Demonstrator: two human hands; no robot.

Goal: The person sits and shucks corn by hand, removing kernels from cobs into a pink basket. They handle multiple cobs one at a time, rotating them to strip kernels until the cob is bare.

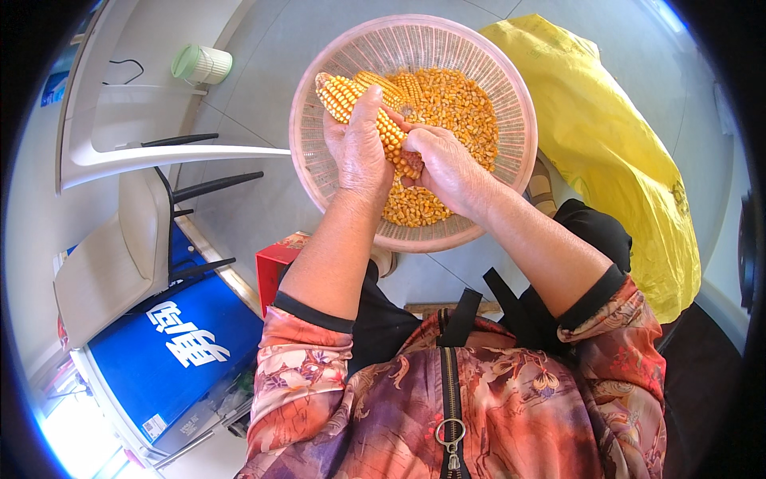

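Note:
A dried ear of corn point(344, 99) lies slantwise in my left hand point(362, 146), its far end pointing up and left. My right hand point(446, 164) grips the near end of the same ear, the thumb pressed on it where a patch of reddish bare cob shows. Both hands are over a round pink plastic basket point(311, 167) with slatted walls. Inside it, loose yellow corn kernels point(461, 108) cover much of the bottom, and more corn ears point(410, 87) rest beyond my hands. The fingers of my right hand partly hide the held ear.
A large yellow woven sack point(622, 161) lies on the right. At the left are a beige chair point(114, 257) with black legs, a blue panel point(179, 353) bearing writing and a lidded pail point(203, 64). A red box point(275, 257) sits near my left forearm.

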